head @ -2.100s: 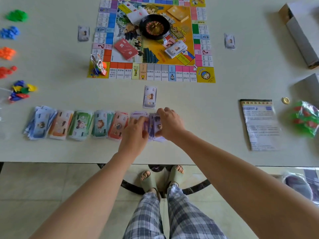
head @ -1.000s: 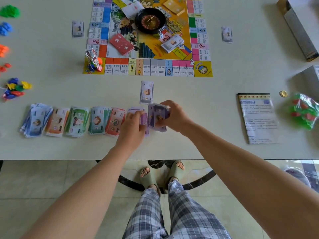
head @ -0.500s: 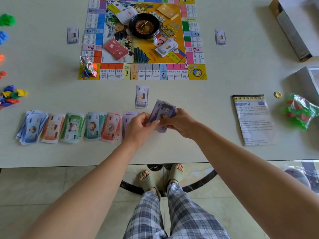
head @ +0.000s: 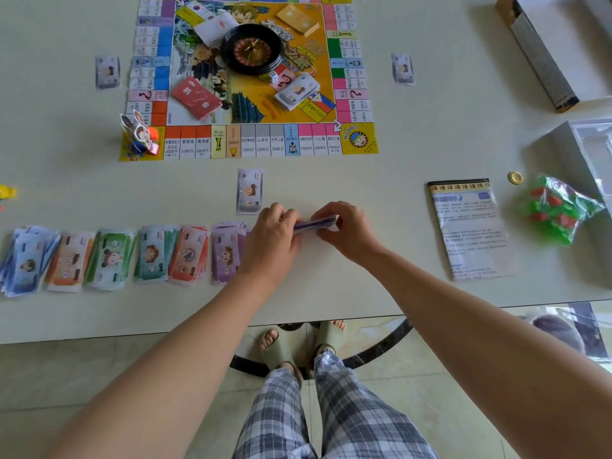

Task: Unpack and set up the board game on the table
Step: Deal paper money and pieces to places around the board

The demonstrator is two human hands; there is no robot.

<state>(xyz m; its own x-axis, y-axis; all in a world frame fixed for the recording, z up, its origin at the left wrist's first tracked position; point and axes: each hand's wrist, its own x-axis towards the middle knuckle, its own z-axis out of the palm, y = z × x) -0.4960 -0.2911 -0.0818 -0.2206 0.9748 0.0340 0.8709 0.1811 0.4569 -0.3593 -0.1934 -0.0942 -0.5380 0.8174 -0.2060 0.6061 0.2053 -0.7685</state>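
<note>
At the near edge of the table [head: 364, 279] I log left hand [head: 271, 233] and right hand [head: 346, 230] pinching the purple note stack [head: 314, 223] by its ends, fingers curled, beside the sorted money row [head: 109, 256]. Done: board [head: 261, 140] laid, wheel [head: 251, 49] on it; left: house bag [head: 559, 210] looks unopened.

My left hand [head: 273, 233] and right hand [head: 347, 230] are bare. So are my left arm [head: 172, 352] and right arm [head: 463, 326], from the wrists all the way to the edge of the view. I wear loose checked trousers [head: 331, 419] in grey-blue and white squares crossed by darker lines, and the cloth bunches a little at the ankles. On my feet are pale grey-green slippers [head: 276, 352], each with one broad band across the foot and open at the front, so my toes [head: 268, 336] show.
</note>
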